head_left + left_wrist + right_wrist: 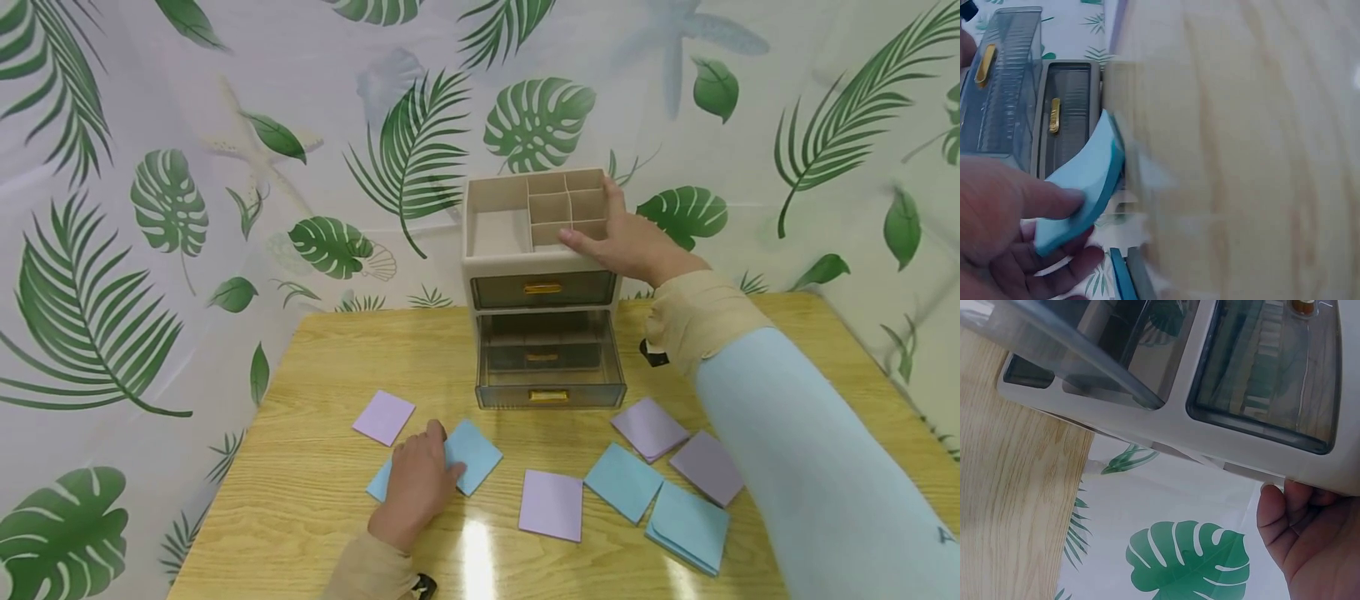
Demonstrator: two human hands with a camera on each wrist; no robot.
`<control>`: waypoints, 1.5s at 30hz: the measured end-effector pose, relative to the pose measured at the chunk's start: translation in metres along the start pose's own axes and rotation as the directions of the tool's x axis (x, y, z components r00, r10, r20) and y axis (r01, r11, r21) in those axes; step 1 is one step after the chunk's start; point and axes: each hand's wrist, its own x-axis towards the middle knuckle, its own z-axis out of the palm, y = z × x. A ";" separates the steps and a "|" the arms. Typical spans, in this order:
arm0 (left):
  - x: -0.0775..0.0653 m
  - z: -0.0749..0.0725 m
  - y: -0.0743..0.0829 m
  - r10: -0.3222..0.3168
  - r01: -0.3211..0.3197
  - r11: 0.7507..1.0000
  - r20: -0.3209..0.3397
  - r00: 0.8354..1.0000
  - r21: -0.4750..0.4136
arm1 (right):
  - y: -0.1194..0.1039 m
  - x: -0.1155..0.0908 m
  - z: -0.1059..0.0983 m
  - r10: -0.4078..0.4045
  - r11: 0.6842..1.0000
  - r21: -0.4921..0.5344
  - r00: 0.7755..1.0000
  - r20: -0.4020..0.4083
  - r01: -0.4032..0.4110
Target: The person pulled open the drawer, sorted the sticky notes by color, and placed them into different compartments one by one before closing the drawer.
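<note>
A white desk organizer point(542, 265) with clear grey drawers stands at the back of the table. Its top drawer point(517, 291) is closed, while the drawer below point(506, 397) is pulled out. At the organizer's upper right edge, my right hand point(637, 243) grips the rim, thumb over the front compartment and fingers along the side. My left hand point(418, 482) pinches a blue sticky-note pad point(1082, 181), which bends between thumb and fingers in the left wrist view. Another blue pad point(380, 481) lies partly hidden left of that hand.
One purple pad point(384, 417) lies at the left, another point(551, 505) near the middle. Further right are blue pads point(624, 482) and purple pads point(649, 429), some stacked or beneath my right arm. A small black object point(654, 353) sits beside the organizer. Leaf-patterned cloth point(225, 250) hangs behind.
</note>
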 end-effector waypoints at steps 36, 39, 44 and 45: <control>0.044 -0.114 0.040 0.040 -0.290 0.790 -0.427 0.903 -0.540 | 0.003 0.000 0.001 -0.004 1.000 0.017 1.000 -0.003 0.005; 0.055 -0.110 0.048 0.047 -0.287 0.777 -0.404 0.914 -0.560 | 0.003 0.000 0.001 -0.004 1.000 0.021 1.000 -0.004 0.004; 0.075 -0.098 0.057 0.078 -0.296 0.779 -0.383 0.921 -0.552 | 0.001 0.000 0.002 -0.011 0.999 0.031 1.000 -0.016 0.012; 0.079 -0.095 0.058 0.090 -0.299 0.785 -0.378 0.922 -0.543 | 0.001 0.000 0.002 -0.013 0.999 0.033 1.000 -0.018 0.013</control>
